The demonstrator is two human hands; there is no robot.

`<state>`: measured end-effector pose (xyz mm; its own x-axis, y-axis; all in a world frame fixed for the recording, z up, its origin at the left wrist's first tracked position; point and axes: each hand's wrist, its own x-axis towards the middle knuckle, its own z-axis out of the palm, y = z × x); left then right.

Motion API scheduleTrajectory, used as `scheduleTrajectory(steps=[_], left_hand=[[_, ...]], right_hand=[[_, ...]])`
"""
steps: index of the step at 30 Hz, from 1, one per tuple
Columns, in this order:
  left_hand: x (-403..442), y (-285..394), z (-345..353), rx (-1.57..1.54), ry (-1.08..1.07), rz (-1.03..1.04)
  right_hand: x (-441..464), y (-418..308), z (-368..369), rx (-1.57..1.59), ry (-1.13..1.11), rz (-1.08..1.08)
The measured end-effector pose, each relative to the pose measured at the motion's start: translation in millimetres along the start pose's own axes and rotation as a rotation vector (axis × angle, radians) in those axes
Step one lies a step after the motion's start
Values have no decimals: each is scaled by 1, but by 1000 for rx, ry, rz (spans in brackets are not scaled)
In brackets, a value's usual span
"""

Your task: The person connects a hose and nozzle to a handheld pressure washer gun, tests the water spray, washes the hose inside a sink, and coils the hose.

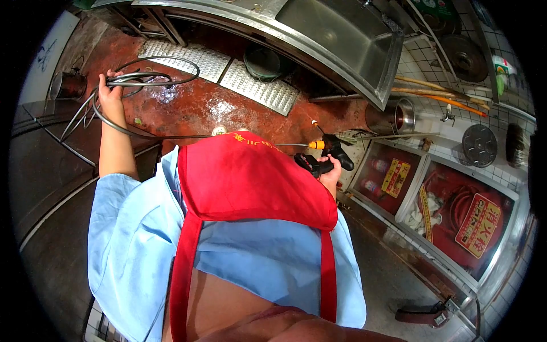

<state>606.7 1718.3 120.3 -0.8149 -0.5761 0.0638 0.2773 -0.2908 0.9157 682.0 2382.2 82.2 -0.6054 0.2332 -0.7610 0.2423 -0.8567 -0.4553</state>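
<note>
My left hand (110, 94) is raised at the left, its fingers closed round several loops of a grey hose (139, 75). From there the hose runs down and passes behind the red apron (256, 179). On the right, my right hand (331, 171) grips a black spray gun (336, 149) with a yellow-orange connector (317, 145). The gun's thin nozzle points up and away over the wet red floor (188, 117). Part of the gun's handle is hidden by the hand.
A steel sink counter (336, 43) spans the top. Below it lie metal grates (259, 91) and a dark bucket (263, 61). A steel pot (403, 115) stands at the right, near a glass-fronted fire hose cabinet (410, 182). Dark panels (54, 148) line the left.
</note>
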Motion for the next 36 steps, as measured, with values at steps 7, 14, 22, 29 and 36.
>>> scheduleTrajectory(steps=[7,14,22,29,36], left_hand=[[-2,3,7,78,-30,19],[17,-16,-26,-235,-27,-89],[-1,-4,0,92,-36,24],[1,-8,-5,71,-26,13],[3,-7,-5,-13,-21,-24]], right_hand=[[4,-1,-10,-18,26,-9],[-3,1,-9,6,47,-9],[-4,2,-10,-8,28,-26],[-1,1,-14,-12,11,-15],[-3,1,-10,-13,15,-23]])
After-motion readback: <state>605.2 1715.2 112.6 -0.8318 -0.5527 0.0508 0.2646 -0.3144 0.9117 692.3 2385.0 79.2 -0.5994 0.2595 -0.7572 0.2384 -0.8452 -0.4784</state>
